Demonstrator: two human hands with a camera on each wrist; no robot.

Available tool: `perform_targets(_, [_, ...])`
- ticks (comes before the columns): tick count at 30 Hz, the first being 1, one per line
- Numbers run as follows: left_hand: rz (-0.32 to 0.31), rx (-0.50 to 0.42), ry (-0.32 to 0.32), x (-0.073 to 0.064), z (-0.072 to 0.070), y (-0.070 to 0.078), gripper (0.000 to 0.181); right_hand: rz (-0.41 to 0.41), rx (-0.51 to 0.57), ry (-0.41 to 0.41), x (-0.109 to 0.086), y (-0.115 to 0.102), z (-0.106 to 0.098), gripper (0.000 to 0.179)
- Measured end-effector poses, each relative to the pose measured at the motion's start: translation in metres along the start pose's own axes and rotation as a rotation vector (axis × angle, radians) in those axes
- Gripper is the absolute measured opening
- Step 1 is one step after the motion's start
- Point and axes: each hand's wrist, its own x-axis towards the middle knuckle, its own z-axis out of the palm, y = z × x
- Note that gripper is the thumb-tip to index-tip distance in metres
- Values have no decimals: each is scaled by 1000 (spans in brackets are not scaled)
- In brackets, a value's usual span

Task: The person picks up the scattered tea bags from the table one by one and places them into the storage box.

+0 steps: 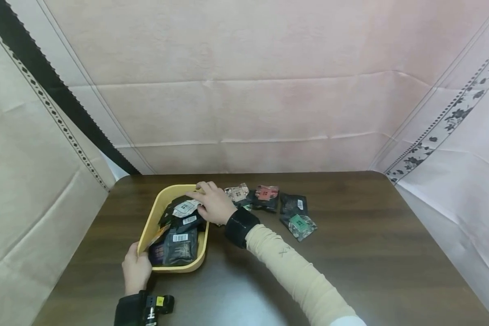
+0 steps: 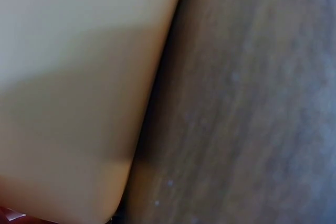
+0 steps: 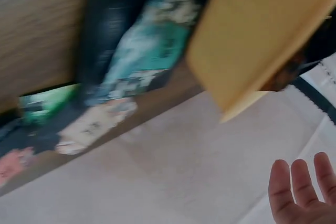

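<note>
A yellow plastic bin (image 1: 203,251) stands on the left part of the table, holding several dark packets (image 1: 180,246) with white labels. At its near left corner my left hand (image 1: 136,270) grips the rim. The bin's pale outer wall (image 2: 79,77) fills the left of the left wrist view, where that hand's fingers do not show. Over the far right rim is my right hand (image 1: 215,203), fingers stretched toward the packets. In the right wrist view this right hand (image 3: 304,195) shows spread, fairly straight fingers with nothing between them.
Right of the bin, a row of packets lies on the brown table (image 1: 350,253): one with a beige label (image 1: 237,194), one with a red label (image 1: 266,194) and one with a green label (image 1: 299,223). Pale cloth (image 1: 244,113) hangs behind and at both sides.
</note>
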Motion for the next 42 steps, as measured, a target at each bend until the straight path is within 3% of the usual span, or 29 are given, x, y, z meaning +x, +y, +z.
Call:
perform_targets(6, [-3,4,-2,0,0,0,37,77,13,22,-26,26,1,43])
perform_targets(12, [-16,0,-8,0,2,-1,36,239,23,4,-64,60,-3,45])
perform_targets(19, [-23,24,8,1,1,-1,36,477,-7,-137,-116,104,0,65])
perform_targets(27, [-32,24,2,3,1,1,37,644,16,-281,-166,133,-3,74])
perform_targets(31, [-27,26,-5,2,2,1,37,723,38,-394,-178,140,-10,79])
perform_targets(34, [-23,36,-2,2,2,1,37,748,50,-436,-178,142,-13,77])
perform_targets(42, [-33,32,1,3,3,0,39,759,102,-406,-176,147,-9,66])
